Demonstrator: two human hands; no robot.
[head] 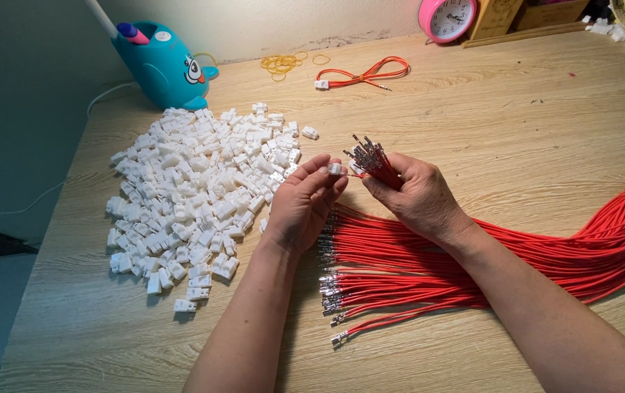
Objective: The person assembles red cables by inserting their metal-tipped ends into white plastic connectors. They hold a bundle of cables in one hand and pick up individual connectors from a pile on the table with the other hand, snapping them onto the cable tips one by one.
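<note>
With the left hand (303, 207) pinching one small white plastic connector housing (335, 169) in its fingers and the right hand (418, 196) clenched on a bundle of red metal-tipped wires (374, 159), most work seems left: a big heap of white housings (196, 196) and many loose red wires (400, 269) cover the wooden counter (516, 131).

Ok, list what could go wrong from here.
1. The left hand pinches the white plug only at the fingertips; it might slip into the pile of plugs.
2. The right hand grips a bunch of red wires; loose ends could snag the wires on the table.
</note>
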